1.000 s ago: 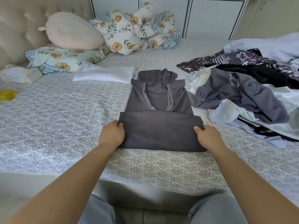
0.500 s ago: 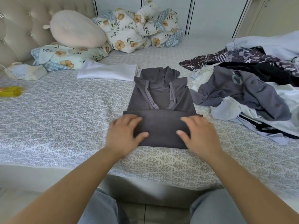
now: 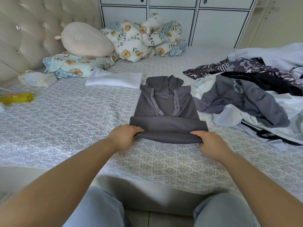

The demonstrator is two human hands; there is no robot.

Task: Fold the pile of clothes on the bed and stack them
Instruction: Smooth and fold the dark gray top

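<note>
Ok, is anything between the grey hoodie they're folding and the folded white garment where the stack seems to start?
Nothing visible. Both the left hand and the right hand grip the grey hoodie at its near folded edge. The folded white garment lies just beyond its far-left corner, with only bare bedsheet around.

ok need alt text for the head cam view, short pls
Seen from above, a person's left hand and right hand grip the near folded edge of a dark grey hoodie on a patterned bed. A pile of unfolded clothes lies to the right, a folded white garment and floral pillows beyond.
</note>
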